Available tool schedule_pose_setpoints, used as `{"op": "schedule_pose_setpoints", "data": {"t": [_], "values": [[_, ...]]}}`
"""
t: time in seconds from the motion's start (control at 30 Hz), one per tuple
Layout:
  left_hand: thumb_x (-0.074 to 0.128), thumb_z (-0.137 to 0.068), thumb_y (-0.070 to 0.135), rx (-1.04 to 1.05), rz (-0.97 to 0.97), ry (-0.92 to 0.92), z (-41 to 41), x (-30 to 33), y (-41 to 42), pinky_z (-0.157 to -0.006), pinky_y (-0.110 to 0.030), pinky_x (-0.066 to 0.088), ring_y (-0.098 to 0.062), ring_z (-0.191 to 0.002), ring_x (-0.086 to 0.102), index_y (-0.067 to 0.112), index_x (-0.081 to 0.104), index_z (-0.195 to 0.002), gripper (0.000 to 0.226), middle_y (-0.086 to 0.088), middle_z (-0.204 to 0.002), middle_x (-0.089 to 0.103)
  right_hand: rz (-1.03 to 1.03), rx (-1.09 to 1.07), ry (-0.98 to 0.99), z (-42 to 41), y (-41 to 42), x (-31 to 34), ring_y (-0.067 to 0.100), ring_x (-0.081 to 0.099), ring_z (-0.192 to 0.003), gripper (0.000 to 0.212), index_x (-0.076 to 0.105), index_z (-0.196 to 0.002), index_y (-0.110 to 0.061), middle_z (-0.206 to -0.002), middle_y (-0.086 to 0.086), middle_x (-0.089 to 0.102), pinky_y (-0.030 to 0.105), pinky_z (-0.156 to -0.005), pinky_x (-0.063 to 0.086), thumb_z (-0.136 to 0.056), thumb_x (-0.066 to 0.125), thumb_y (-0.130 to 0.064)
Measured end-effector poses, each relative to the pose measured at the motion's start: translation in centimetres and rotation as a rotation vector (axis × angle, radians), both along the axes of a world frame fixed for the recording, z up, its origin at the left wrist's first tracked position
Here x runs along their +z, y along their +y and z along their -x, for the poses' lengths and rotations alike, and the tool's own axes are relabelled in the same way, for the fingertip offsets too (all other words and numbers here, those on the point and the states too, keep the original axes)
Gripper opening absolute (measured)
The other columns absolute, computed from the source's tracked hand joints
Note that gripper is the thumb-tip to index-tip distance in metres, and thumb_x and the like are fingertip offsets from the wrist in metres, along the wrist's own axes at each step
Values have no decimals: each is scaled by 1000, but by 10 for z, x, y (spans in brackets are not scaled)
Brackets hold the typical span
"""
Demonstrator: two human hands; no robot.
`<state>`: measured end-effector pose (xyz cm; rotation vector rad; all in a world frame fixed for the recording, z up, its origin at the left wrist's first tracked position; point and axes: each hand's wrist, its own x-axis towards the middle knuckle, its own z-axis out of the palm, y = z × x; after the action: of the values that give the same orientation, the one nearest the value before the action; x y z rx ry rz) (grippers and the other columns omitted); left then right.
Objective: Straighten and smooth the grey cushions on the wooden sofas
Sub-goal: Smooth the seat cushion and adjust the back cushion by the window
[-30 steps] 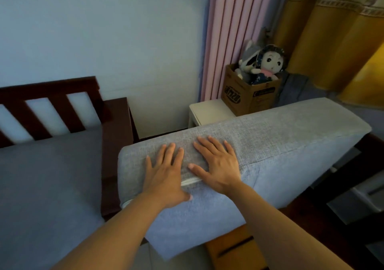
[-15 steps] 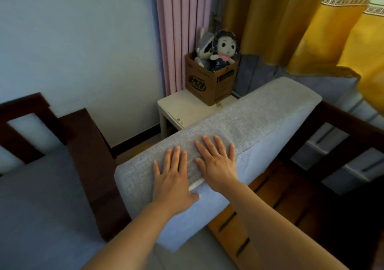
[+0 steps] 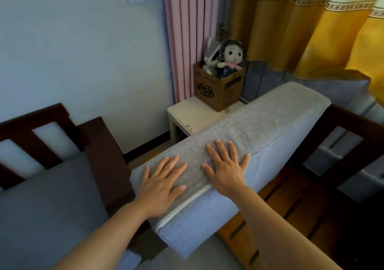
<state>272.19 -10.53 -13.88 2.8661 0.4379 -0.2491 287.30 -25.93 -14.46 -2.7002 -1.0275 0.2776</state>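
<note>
A long grey cushion (image 3: pixel 261 122) stands on its edge, its upper side facing me and running from near left to far right. My left hand (image 3: pixel 161 183) lies flat on that upper side near the close end, fingers straight and spread. Beside it, a little farther along, my right hand (image 3: pixel 227 166) presses flat the same way. A white zip seam runs along the cushion's near edge under both palms. At the left, a second grey cushion (image 3: pixel 45 207) lies on the seat of a dark wooden sofa (image 3: pixel 104 151).
The bare slatted seat of another wooden sofa (image 3: pixel 295 205) shows at the right, below the cushion. A small white side table (image 3: pixel 187 116) in the corner carries a cardboard box (image 3: pixel 218 89) holding stuffed dolls. Pink and yellow curtains hang behind.
My view has swung right and the cushion's far end now reaches over the right sofa. Both hands stay flat on its upper side, now a little farther apart.
</note>
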Motion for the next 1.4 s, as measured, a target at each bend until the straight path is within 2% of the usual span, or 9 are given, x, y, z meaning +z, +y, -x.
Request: {"op": "schedule_pose_setpoints", "data": {"t": [0.23, 0.4, 0.6, 0.7, 0.83, 0.93, 1.1, 1.3, 1.4], "values": [[-29, -46, 88, -56, -42, 2, -16, -1, 22, -111, -62, -1, -17, -143, -25, 53, -11, -144, 106, 18, -152, -32, 20, -208, 102, 20, 17, 7, 26, -30, -142, 61, -2, -151, -42, -159, -8, -21, 66, -112, -3, -97, 20, -61], [-9, -61, 88, -226, -45, -47, -20, -9, 49, -110, -61, 14, -22, -144, -19, 53, -10, -144, 90, 16, -155, -25, -17, -398, 89, 49, 42, 5, 25, -27, -143, 62, -1, -152, -38, -159, -8, -18, 59, -116, 1, -98, 22, -59], [21, -88, 72, -440, -3, -91, -17, -16, 87, -112, -53, 22, -24, -146, -15, 51, -5, -146, 67, 16, -157, -20, -128, -524, 73, 134, 80, 3, 15, -27, -142, 63, 2, -154, -26, -160, -11, -11, 44, -120, -5, -101, 29, -49], [29, -90, 68, -477, 63, -83, -20, -14, 100, -111, -51, 28, -27, -146, -7, 51, 2, -147, 66, 16, -158, -16, -143, -469, 69, 170, 90, 5, 14, -39, -134, 65, 3, -154, -21, -160, -6, -11, 29, -113, -22, -101, 35, -43], [31, -89, 69, -332, 200, -16, -24, -10, 114, -100, -46, 40, -32, -137, 30, 55, 1, -145, 65, -2, -159, 1, -2, -435, 116, 201, 109, 10, 25, -41, -135, 104, -14, -151, -30, -157, -3, -27, 47, -116, -7, -84, 61, -55], [27, -90, 70, -292, 230, 27, -25, -8, 118, -91, -42, 43, -33, -119, 50, 57, -6, -143, 64, -9, -145, 32, 110, -461, 46, 205, 118, 4, 29, -38, -136, 112, -17, -150, -33, -157, 2, -26, 54, -118, 7, -80, 71, -37], [23, -90, 70, -276, 177, 9, -36, 3, 110, -80, -36, 41, -32, -110, 54, 54, -5, -145, 64, -12, -136, 40, 66, -513, 2, 190, 115, 10, 27, -28, -142, 109, -7, -152, -34, -160, 0, -16, 50, -117, 14, -79, 73, -31], [21, -92, 68, -240, 122, -20, -43, 10, 77, -87, -39, 42, -37, -116, 50, 47, -9, -148, 67, -19, -139, 38, 112, -487, 5, 164, 80, 14, 25, -21, -145, 115, -5, -152, -35, -160, -4, -11, 48, -117, 23, -73, 79, -33], [19, -92, 67, -214, 118, -11, -47, 10, 51, -80, -37, 40, -35, -114, 51, 44, -13, -148, 69, -20, -136, 38, 149, -453, 6, 150, 52, 18, 23, -19, -146, 116, -3, -153, -33, -160, -5, -9, 46, -118, 22, -71, 79, -31]]}}
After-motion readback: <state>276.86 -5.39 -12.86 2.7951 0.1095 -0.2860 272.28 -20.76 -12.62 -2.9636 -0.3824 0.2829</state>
